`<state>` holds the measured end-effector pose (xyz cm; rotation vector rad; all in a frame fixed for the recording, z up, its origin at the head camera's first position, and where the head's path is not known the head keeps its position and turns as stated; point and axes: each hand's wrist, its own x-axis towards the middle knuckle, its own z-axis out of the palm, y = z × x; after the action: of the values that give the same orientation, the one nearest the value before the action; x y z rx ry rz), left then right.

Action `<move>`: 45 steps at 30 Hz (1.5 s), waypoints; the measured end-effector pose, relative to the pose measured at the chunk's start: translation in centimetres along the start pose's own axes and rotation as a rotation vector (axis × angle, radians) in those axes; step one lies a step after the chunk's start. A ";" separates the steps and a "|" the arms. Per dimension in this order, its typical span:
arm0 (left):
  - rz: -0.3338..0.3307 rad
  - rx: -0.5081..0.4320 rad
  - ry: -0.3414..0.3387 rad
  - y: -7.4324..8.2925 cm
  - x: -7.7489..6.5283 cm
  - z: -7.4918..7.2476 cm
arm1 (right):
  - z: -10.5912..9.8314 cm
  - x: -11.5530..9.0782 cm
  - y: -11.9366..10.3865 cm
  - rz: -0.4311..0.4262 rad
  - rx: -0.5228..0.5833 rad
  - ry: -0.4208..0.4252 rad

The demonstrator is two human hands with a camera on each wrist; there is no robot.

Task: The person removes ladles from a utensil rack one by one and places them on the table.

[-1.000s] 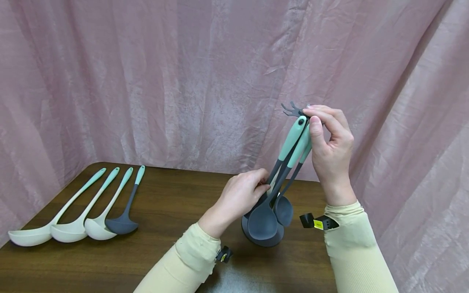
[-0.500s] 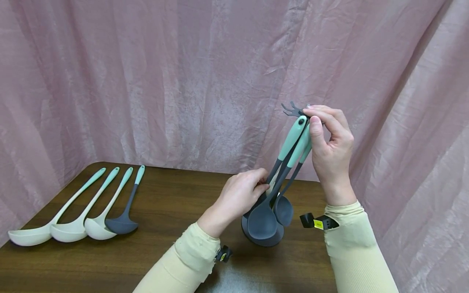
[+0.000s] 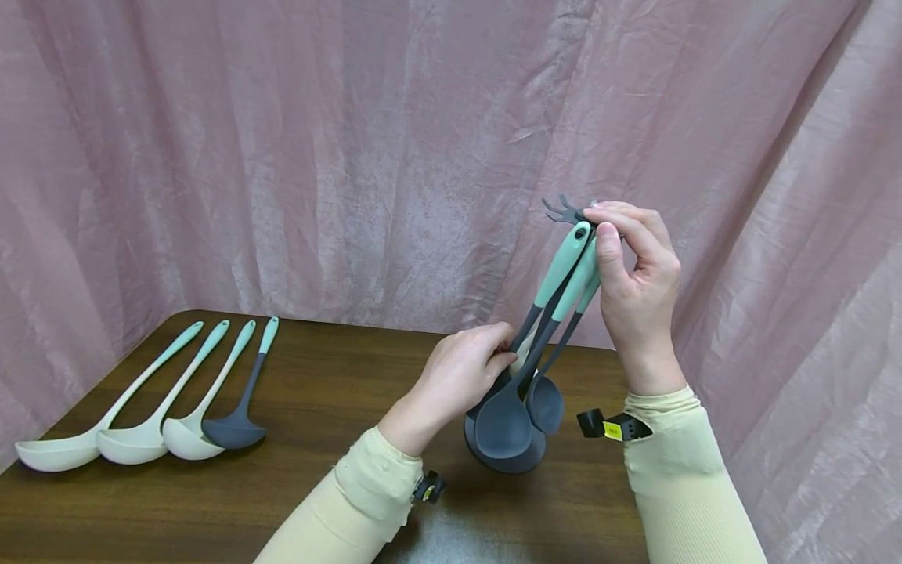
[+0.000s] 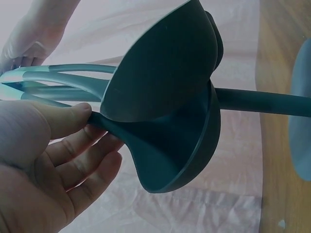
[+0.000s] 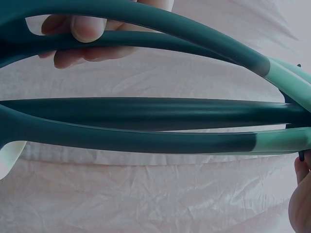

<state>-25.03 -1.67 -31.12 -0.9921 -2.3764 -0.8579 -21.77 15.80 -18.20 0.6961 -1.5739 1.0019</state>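
Note:
A dark grey utensil stand has a clawed hook top (image 3: 560, 211), a pole (image 4: 262, 101) and a round base (image 3: 517, 464). Several ladles hang on it by mint-green handle ends. In front hangs a dark ladle (image 3: 503, 427), with a smaller dark ladle (image 3: 546, 405) to its right. My left hand (image 3: 465, 368) pinches the shaft of another dark ladle (image 4: 170, 160) just above its bowl, thumb on one side and fingers behind. At the top, my right hand (image 3: 637, 262) grips the stand's hooks; the handle ends partly hide its fingertips. A white piece (image 5: 9, 158) shows among the dark utensils.
On the left of the brown wooden table (image 3: 338, 407), three white ladles (image 3: 134, 446) and one dark grey ladle (image 3: 236, 433) lie in a slanted row, mint handles pointing away. A pink curtain (image 3: 423, 157) hangs right behind the table's far edge.

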 end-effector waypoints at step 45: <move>0.013 0.030 0.042 -0.1 -0.2 -0.9 | -0.4 -0.1 -0.1 0.005 -0.023 -0.010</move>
<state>-24.87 -2.42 -30.65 -0.9675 -2.3388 -0.8285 -21.45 16.06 -18.25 0.6826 -1.5943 0.9847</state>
